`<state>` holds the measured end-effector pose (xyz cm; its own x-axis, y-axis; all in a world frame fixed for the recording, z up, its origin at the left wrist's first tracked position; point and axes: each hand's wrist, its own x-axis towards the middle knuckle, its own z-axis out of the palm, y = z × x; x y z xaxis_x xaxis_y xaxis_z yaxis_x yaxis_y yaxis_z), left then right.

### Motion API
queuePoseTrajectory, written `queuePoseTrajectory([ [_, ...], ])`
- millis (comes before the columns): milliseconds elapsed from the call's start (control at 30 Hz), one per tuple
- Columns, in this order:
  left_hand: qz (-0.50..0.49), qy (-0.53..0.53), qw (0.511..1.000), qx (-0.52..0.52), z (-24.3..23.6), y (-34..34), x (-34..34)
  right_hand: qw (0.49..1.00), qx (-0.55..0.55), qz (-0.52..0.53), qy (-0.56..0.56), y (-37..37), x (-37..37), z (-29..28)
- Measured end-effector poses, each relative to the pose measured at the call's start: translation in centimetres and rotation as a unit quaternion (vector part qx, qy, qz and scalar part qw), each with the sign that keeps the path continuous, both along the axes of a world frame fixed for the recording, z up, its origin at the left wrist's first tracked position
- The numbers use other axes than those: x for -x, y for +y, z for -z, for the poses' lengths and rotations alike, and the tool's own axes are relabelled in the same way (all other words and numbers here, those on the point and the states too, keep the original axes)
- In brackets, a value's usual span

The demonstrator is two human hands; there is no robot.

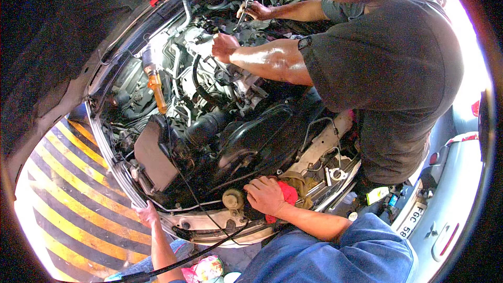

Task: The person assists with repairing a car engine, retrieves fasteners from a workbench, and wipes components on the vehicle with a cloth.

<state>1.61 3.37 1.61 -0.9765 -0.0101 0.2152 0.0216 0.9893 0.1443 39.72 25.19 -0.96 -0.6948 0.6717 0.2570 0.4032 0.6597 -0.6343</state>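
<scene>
At the lower left my left hand (pixel 146 215) is closed over the car's fender edge (pixel 119 178). My right hand (pixel 264 196) rests on the front panel (pixel 309 166) of the engine bay, fingers bent and slightly apart. A red cloth (pixel 285 195) lies partly under it, and a round dull cap (pixel 232 199) sits just left of its fingers. Across the engine (pixel 209 68), a person in a dark shirt (pixel 387 57) bends in from the right. One of that person's hands (pixel 253 10) holds a metal tool (pixel 241 20); the other (pixel 225 47) is a fist above the engine.
An orange work lamp (pixel 156 89) hangs over the engine, its black cable (pixel 195 194) running to the front. The raised hood (pixel 57 36) covers the upper left. Brown cloth (pixel 301 183) and a metal ring-shaped part (pixel 337 174) lie on the front panel. A pale car (pixel 450 194) stands at right.
</scene>
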Motion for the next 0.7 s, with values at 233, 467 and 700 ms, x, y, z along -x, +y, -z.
queuePoseTrajectory([
  [233, 0.031, 0.026, 0.999, -0.012, 0.72, -0.83, 0.55, 1.0, -0.021, 0.01, 0.011, 0.01, 0.09, 0.08],
  [467, 0.009, 0.004, 1.0, -0.028, 0.13, -0.41, 0.22, 0.999, -0.023, 0.003, 0.022, 0.13, 0.1, 0.03],
  [700, 0.017, 0.006, 0.999, -0.034, 0.28, -0.51, 0.32, 1.0, -0.003, -0.008, -0.01, 0.05, 0.08, -0.25],
])
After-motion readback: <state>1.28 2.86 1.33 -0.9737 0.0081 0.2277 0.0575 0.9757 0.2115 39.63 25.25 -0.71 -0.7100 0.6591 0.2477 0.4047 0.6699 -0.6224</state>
